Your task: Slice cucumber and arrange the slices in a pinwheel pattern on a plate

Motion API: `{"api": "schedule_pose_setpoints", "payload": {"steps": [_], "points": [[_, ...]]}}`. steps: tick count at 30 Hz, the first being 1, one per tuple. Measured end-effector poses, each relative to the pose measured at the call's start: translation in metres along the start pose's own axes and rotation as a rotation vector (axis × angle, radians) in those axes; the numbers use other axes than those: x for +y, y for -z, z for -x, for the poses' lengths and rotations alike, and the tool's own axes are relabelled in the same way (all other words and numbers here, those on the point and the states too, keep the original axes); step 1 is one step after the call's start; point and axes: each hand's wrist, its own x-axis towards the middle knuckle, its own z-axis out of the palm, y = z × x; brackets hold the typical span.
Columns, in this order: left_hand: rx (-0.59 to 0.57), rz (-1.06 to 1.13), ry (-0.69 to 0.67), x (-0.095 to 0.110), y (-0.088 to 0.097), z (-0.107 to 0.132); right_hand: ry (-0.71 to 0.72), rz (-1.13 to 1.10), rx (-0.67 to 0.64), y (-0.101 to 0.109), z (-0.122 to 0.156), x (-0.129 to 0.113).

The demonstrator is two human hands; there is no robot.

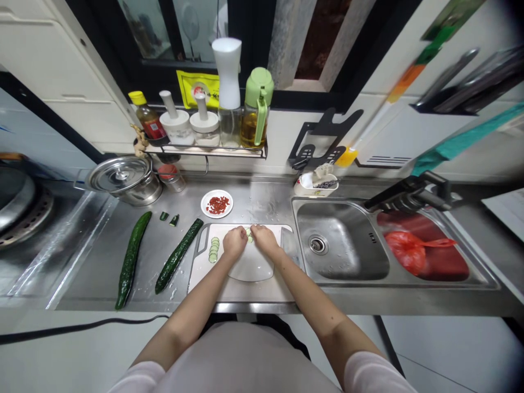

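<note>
A white cutting board [241,292] with grey edging lies in front of me on the steel counter. My left hand [234,243] is closed above its middle, fingers curled at some pale green cucumber slices [249,236]. From the other side my right hand [264,240] pinches at the same slices, its fingertips close to the left ones. How many slices each hand holds is hidden by the fingers. Left of my left hand, an overlapping row of cucumber slices [213,250] lies on the board. A cut cucumber [179,256] rests beside the board, with a whole cucumber [133,261] farther left.
A white plate [203,203] of chopped red pieces stands behind the board. Two cucumber ends [174,220] lie nearby. A lidded pot [143,191] stands back left. To the right are a sink [347,273] and a red plastic bag [405,252]. Bottles line a wall rack [237,153].
</note>
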Motion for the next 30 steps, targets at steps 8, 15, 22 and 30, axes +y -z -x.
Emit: {"api": "schedule_pose_setpoints", "payload": {"steps": [8,15,22,30], "points": [[0.028,-0.029,-0.039,-0.003,-0.001,0.0,-0.016,0.052,0.015,0.002,0.004,0.0],[0.025,-0.006,-0.048,-0.006,-0.001,-0.001,-0.111,0.006,0.034,0.004,0.008,0.004],[0.028,-0.008,-0.062,-0.005,-0.003,-0.001,-0.186,-0.006,0.026,0.004,0.011,0.006],[-0.002,-0.041,-0.067,-0.004,-0.004,-0.004,-0.21,0.003,0.023,0.004,0.012,0.008]]}}
